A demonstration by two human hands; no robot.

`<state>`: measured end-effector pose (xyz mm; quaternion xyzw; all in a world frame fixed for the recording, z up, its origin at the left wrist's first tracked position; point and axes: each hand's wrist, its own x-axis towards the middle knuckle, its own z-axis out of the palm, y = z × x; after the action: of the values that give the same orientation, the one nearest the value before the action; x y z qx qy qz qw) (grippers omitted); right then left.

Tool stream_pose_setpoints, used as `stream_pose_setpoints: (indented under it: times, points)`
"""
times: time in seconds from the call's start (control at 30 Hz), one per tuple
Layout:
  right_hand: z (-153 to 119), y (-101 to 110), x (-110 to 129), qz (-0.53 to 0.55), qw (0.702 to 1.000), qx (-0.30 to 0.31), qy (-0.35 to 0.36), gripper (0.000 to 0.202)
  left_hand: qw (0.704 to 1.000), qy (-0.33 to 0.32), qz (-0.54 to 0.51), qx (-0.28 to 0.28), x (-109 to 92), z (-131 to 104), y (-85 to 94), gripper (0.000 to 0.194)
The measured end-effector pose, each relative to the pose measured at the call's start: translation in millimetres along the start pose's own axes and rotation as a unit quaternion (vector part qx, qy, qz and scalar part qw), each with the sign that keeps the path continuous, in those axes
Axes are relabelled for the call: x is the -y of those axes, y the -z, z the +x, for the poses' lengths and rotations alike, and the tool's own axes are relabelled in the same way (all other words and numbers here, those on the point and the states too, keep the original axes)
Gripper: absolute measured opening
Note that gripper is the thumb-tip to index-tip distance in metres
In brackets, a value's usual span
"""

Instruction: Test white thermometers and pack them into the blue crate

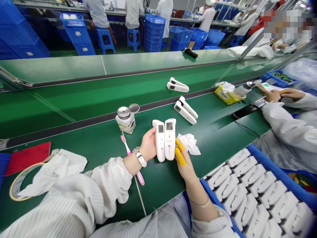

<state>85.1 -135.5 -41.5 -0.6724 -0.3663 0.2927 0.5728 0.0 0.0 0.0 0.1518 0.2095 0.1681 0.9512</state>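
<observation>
Two white handheld thermometers stand side by side over the green bench, their small grey screens facing me. My left hand (149, 144) is closed around the left thermometer (160, 142). Yellow finger cots cover two fingers of my right hand (184, 160), which grips the right thermometer (170, 140) by its lower edge. Just beyond my right fingers lies a crumpled white cloth (190, 144). Under my left wrist rests a pink and white toothbrush (125, 145), partly hidden. A metal-topped bottle (125, 119) with its lid flipped up sits beyond my left hand.
Further thermometers lie in pairs, one pair on the bench (185, 110) and one on the green belt (177, 85). A blue crate (257, 152) at right holds rows of white thermometers. A tape roll (15, 190) is at left. A co-worker's hands (273, 96) work near a yellow bin (228, 98).
</observation>
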Motion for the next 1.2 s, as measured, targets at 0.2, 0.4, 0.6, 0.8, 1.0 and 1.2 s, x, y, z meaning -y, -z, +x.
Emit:
stream_pose_setpoints:
  times: [0.2,0.4,0.6,0.8,1.0,1.2]
  points:
    - [0.9,0.7,11.1,0.025,0.999,0.026,0.002,0.050,0.997,-0.071,0.041,0.002,6.4,4.5,7.2,0.017]
    - [1.0,-3.0,4.9,-0.014,0.998,0.062,0.019,0.049,0.992,-0.077,0.103,0.002,8.2,3.7,6.6,0.043]
    - [2.4,-4.3,6.5,0.060,0.996,0.065,0.004,0.067,0.993,-0.055,0.098,0.043,6.9,2.5,5.1,0.046]
    - [3.6,-1.5,15.9,0.113,0.989,0.080,-0.052,0.069,0.991,-0.058,0.106,0.056,6.3,0.0,4.2,0.049]
    - [1.5,-1.7,20.8,0.102,0.987,0.115,-0.047,0.074,0.986,-0.043,0.142,0.079,4.2,-0.1,5.5,0.036]
    - [2.8,-0.5,17.7,0.050,0.995,0.079,-0.025,0.044,0.984,-0.062,0.158,0.063,8.4,-0.3,4.3,0.043]
